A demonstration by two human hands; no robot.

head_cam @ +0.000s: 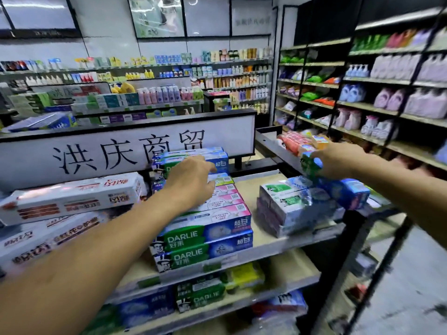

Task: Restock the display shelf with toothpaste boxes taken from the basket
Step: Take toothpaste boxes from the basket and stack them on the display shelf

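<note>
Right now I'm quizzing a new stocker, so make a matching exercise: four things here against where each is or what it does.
1. left hand
2. right hand
3. white and red boxes
4. DARLIE boxes

A. far left of the shelf
B. grips a green and blue box
C. front of the middle stack
D. lies on top of that stack

Pairs: 1-D, 2-B, 3-A, 4-C.

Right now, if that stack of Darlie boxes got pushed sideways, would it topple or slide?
Probably slide rather than topple: the Darlie stack is built of long cartons lying on their broad faces. The cartons look glossy, so the upper ones may skid off separately. The left hand on top likely steadies them.
</note>
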